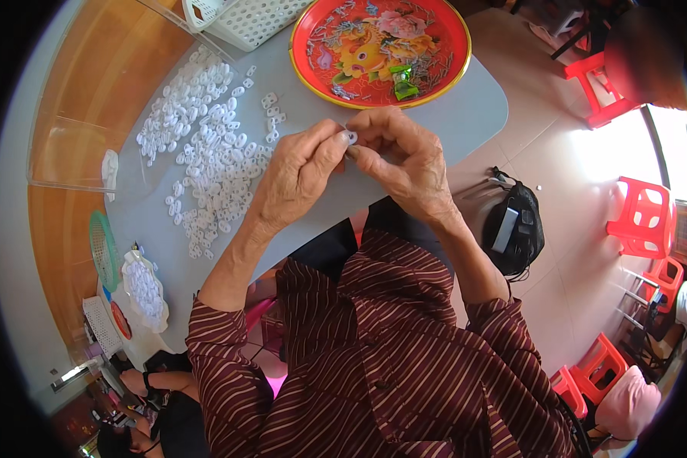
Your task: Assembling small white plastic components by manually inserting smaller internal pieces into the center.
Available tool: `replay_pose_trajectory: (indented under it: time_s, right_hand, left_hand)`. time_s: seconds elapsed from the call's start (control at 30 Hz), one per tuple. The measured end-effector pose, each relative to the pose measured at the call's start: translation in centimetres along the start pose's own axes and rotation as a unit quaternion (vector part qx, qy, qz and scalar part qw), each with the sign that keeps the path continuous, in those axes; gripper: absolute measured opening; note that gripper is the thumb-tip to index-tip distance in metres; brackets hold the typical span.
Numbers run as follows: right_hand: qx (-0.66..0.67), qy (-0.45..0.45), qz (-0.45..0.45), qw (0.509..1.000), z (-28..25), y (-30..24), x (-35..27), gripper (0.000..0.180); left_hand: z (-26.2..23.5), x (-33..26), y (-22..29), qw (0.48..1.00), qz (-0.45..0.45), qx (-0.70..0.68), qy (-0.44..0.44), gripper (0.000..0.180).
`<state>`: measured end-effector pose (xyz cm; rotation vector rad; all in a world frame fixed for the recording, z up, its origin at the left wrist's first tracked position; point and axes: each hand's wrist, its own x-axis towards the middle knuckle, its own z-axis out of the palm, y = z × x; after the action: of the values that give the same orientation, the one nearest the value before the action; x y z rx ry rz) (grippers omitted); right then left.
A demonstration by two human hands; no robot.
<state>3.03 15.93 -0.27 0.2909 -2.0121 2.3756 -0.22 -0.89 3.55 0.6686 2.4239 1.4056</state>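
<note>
My left hand [301, 172] and my right hand [406, 160] meet above the near edge of the grey table [450, 126]. Between their fingertips is a small white plastic piece [350, 137] with a hole in it. Both hands are closed in a pinch on it; the fingers partly cover it. Left of my left hand lies a wide spread of similar white plastic pieces [221, 153]. Beyond my hands stands a round red tray [304, 65] with a gold rim and a flower pattern. Many small grey metal pins [439, 53] and a green wrapper [404, 82] lie in it.
A white perforated basket [256, 24] stands at the back beside the tray. A clear panel [91, 153] rises at the left. A bag of white pieces [145, 294] lies near another person [179, 408]. A black mesh bag [515, 229] and red stools [640, 217] are on the right.
</note>
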Motion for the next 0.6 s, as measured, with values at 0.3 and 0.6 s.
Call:
replay_pose_trajectory:
  time_s: [0.3,0.6]
  right_hand:
    - [-0.076,0.012,-0.044,0.996,0.08,-0.29,-0.11,0.026]
    - [-0.056,-0.005,-0.019,0.998,-0.22,-0.28,-0.11,0.030]
  left_hand:
    - [0.80,-0.78,-0.46,0.997,-0.004,-0.030,0.068,0.028]
    - [1.20,-0.62,-0.54,0.996,0.024,-0.004,0.088,0.026]
